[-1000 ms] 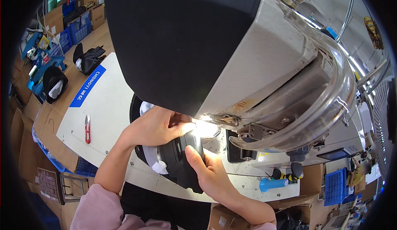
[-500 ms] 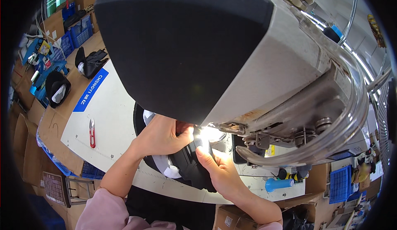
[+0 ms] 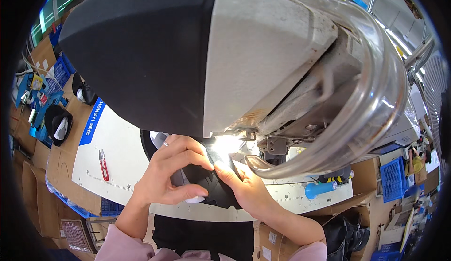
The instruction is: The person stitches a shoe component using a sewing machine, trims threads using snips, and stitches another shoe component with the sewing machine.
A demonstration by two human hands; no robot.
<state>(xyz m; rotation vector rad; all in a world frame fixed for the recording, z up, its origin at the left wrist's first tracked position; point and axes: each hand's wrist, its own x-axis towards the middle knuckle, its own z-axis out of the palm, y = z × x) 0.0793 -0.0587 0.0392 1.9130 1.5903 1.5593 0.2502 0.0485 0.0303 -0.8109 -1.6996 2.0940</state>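
Observation:
A black fabric piece (image 3: 217,191) with white lining, cap-like in shape, lies under the lit needle area of a sewing machine (image 3: 263,63). My right hand (image 3: 249,188) grips its right side, thumb on top and the other fingers largely hidden. Over the left part of the piece, my left hand (image 3: 171,169) is open, with its fingers stretched toward the light and its thumb spread apart. The fingertips rest on or just above the fabric; I cannot tell which. The machine's head hides the far part of the piece.
Red-handled thread snips (image 3: 104,165) lie on the white table (image 3: 127,153) at left. A blue cylindrical item (image 3: 321,190) stands at right. Black caps (image 3: 58,124) sit on the cardboard-covered surface beyond. A clear curved guard (image 3: 376,120) juts out above my right hand.
My left hand has opened from its pinch, spreading thumb and fingers. The right hand keeps its hold on the fabric. The whole view has shifted, with the machine head further left.

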